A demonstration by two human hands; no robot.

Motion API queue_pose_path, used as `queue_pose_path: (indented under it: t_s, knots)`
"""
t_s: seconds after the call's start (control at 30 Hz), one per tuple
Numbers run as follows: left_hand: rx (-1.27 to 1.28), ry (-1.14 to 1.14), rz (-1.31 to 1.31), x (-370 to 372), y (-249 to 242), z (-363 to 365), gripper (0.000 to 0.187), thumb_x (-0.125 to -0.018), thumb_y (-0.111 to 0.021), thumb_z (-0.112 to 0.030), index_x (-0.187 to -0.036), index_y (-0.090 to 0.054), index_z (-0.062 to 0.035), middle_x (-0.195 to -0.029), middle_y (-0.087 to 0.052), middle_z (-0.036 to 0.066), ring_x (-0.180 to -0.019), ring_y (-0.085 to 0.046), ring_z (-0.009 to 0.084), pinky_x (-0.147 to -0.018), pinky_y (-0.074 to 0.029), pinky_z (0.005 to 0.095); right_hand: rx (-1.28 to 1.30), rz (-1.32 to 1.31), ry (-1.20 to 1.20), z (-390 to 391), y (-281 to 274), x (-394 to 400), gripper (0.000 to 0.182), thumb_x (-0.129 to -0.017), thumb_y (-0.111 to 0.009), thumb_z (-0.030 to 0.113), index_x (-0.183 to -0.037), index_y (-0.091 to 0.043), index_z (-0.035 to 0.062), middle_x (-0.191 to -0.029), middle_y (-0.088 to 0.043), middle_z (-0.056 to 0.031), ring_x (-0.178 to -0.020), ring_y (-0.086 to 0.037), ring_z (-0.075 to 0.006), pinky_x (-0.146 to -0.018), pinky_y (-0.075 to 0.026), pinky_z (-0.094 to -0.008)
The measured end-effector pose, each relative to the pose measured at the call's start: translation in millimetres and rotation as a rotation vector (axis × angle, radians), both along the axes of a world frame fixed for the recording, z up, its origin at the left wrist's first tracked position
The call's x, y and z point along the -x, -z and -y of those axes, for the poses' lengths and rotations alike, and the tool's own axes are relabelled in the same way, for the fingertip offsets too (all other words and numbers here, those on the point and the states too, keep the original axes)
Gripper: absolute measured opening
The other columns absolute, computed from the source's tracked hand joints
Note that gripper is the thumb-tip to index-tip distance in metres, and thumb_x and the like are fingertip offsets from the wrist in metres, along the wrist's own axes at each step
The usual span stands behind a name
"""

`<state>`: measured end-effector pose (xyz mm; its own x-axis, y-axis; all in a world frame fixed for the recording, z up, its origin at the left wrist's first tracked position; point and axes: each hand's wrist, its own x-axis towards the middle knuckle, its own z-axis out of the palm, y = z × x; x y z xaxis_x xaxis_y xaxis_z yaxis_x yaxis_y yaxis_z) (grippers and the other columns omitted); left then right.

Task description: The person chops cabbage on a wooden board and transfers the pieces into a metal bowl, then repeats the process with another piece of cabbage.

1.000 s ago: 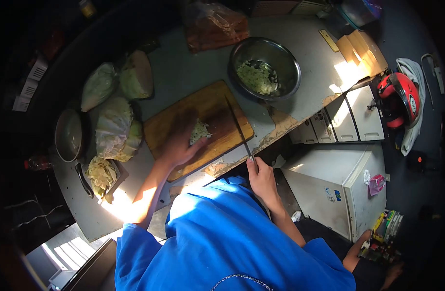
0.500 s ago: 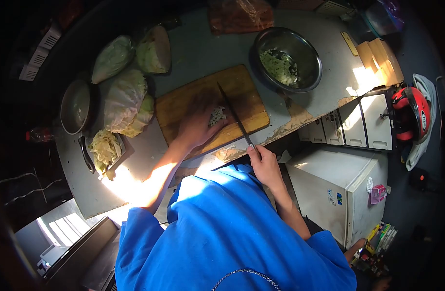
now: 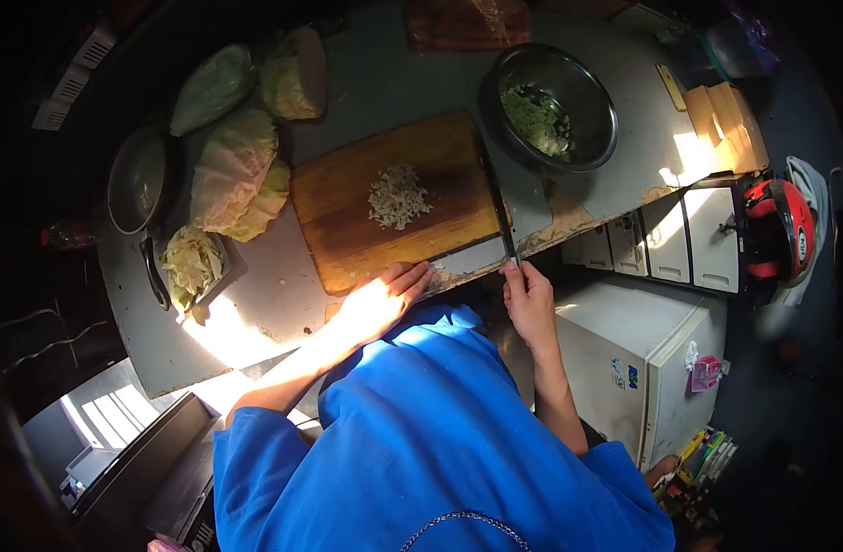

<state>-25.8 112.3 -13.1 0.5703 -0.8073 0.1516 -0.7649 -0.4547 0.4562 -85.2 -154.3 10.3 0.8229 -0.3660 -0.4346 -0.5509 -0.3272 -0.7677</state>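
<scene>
My right hand (image 3: 530, 302) is wrapped round the handle of a long dark knife (image 3: 496, 195), whose blade lies along the right end of the wooden cutting board (image 3: 338, 198). A small heap of finely chopped cabbage (image 3: 398, 197) sits on the middle of the board. At the board's front edge rests my left hand (image 3: 387, 293), fingers stretched out and nothing seen in them. Beyond the board's right end, a metal bowl (image 3: 598, 147) contains more chopped cabbage (image 3: 538, 121).
Left of the board are a cabbage head (image 3: 235, 175), loose leaves (image 3: 191, 265), a pan (image 3: 138, 184), a cut cabbage (image 3: 295, 75) and a wrapped one (image 3: 214, 89). A red helmet (image 3: 778, 221) and a white fridge (image 3: 614, 340) are at right.
My left hand has drawn back from the chopped cabbage to the board's front edge. The knife has shifted right, to the board's end, and the heap now shows fully.
</scene>
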Motion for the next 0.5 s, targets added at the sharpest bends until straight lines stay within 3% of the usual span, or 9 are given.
queue_pose_path:
  t_s: [0.13, 0.17, 0.27, 0.33, 0.4, 0.43, 0.5]
  knots:
    - [-0.146, -0.052, 0.059, 10, -1, 11, 0.059, -0.083, -0.058, -0.008, -0.141, -0.053, 0.0011, -0.149, -0.054, 0.012, -0.107, -0.062, 0.0249, -0.091, -0.059, 0.033, 0.061, 0.031, -0.067, -4, -2, 3, 0.045, -0.104, -0.055, 0.042, -0.087, -0.063, 0.0008, -0.061, -0.059, -0.007, -0.057, -0.059, -0.0172, -0.056, -0.045, -0.0347]
    - [-0.133, -0.049, 0.071, 10, -4, 13, 0.06, -0.082, -0.059, -0.009, -0.14, -0.053, 0.0057, -0.149, -0.053, 0.014, -0.111, -0.061, 0.0239, -0.094, -0.057, 0.0311, 0.054, 0.025, -0.06, -5, 0, 6, 0.045, -0.104, -0.055, 0.042, -0.088, -0.064, 0.0011, -0.061, -0.059, -0.006, -0.057, -0.058, -0.0161, -0.056, -0.045, -0.0342]
    - [-0.113, -0.07, 0.156, 12, -1, 24, 0.062, -0.081, -0.06, -0.009, -0.141, -0.053, 0.0044, -0.149, -0.053, 0.014, -0.109, -0.061, 0.0253, -0.091, -0.058, 0.0323, 0.015, -0.024, -0.04, -9, -4, 9, 0.043, -0.105, -0.055, 0.041, -0.09, -0.064, 0.0015, -0.061, -0.058, -0.0049, -0.057, -0.057, -0.0143, -0.056, -0.045, -0.0337]
    - [-0.087, -0.104, 0.17, 15, 4, 29, 0.056, -0.08, -0.061, -0.009, -0.134, -0.059, 0.0034, -0.145, -0.056, 0.013, -0.108, -0.06, 0.0249, -0.088, -0.058, 0.031, 0.004, -0.013, -0.062, -8, 0, 14, 0.042, -0.105, -0.055, 0.04, -0.09, -0.065, 0.0019, -0.06, -0.057, -0.0038, -0.057, -0.057, -0.0129, -0.056, -0.045, -0.0329]
    - [-0.148, -0.061, 0.08, 17, 10, 31, 0.055, -0.079, -0.062, -0.009, -0.133, -0.062, 0.0006, -0.144, -0.057, 0.009, -0.11, -0.059, 0.0232, -0.095, -0.055, 0.027, -0.061, 0.042, -0.051, -7, 7, 19, 0.032, -0.106, -0.055, 0.033, -0.098, -0.064, 0.003, -0.062, -0.051, 0.0025, -0.048, -0.046, -0.0046, -0.042, -0.034, -0.0227]
    - [-0.063, -0.091, 0.046, 15, 13, 32, 0.048, -0.079, -0.062, -0.011, -0.125, -0.068, -0.0006, -0.136, -0.061, 0.007, -0.111, -0.059, 0.0235, -0.092, -0.057, 0.0267, -0.074, 0.042, -0.054, -6, 9, 20, 0.032, -0.106, -0.056, 0.033, -0.099, -0.064, 0.0031, -0.062, -0.051, 0.0025, -0.048, -0.046, -0.0045, -0.041, -0.034, -0.0227]
    - [-0.073, -0.083, -0.003, 12, 12, 32, 0.046, -0.079, -0.062, -0.011, -0.124, -0.068, -0.0006, -0.132, -0.063, 0.006, -0.112, -0.059, 0.0241, -0.092, -0.057, 0.0276, -0.084, 0.042, -0.074, -3, 9, 20, 0.032, -0.106, -0.056, 0.033, -0.099, -0.064, 0.0031, -0.062, -0.05, 0.0025, -0.048, -0.046, -0.0045, -0.041, -0.034, -0.0229]
